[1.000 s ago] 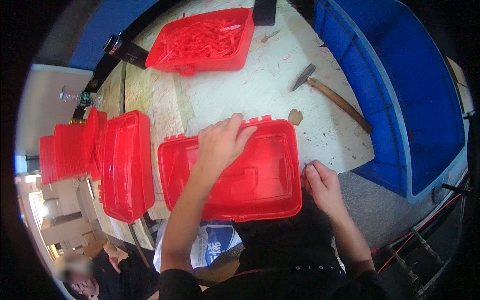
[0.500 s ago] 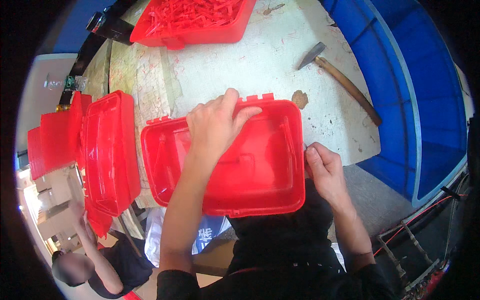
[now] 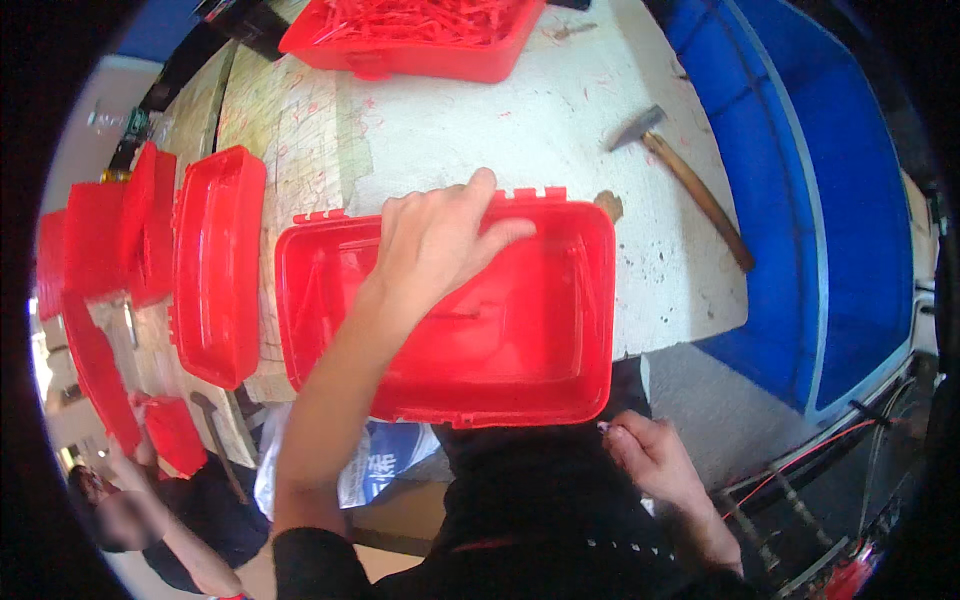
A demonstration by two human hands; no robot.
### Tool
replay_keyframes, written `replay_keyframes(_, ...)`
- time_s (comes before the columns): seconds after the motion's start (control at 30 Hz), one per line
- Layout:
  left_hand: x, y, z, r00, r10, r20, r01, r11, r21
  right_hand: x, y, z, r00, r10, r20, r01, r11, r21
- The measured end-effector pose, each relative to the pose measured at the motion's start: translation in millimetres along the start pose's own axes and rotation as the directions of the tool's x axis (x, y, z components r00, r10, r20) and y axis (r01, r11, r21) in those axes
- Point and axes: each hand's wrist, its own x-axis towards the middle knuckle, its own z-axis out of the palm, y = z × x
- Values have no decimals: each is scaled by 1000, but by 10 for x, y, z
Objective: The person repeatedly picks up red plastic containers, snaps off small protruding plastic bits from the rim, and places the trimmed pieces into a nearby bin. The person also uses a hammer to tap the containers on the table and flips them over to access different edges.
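Head-worn fisheye, close above the workbench [image 3: 480,120]

Hammer [image 3: 690,185] right of open case [image 3: 450,320]

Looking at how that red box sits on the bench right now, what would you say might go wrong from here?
1. The open red box overhangs the near edge of the white benchtop; only the left hand presses on it, while the right hand hangs below the edge. If the pressure eases, it may tip off.
2. The hammer lies loose close to the benchtop's right edge, so a sliding box could knock it off.
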Motion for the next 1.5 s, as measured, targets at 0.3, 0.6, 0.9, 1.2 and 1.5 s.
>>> replay_keyframes(0.3,7,-176,118,997,79,-3,-78,979,-188,811,-584,-222,924,-189,-331,-68,773,-631)
replay_keyframes(0.6,-56,-164,220,995,40,-96,-65,960,-274,1015,-733,-71,914,-144,-379,-226,594,-772)
replay_keyframes(0.9,-38,-191,303,979,40,-201,-89,967,-239,823,-729,81,895,-138,-424,-299,521,-800)
replay_keyframes(1.2,-15,-228,275,986,48,-160,-84,970,-229,365,-639,288,897,-76,-435,-320,567,-759)
replay_keyframes(1.5,15,-218,106,999,34,0,-33,974,-225,29,-679,341,909,-75,-410,-261,666,-699)
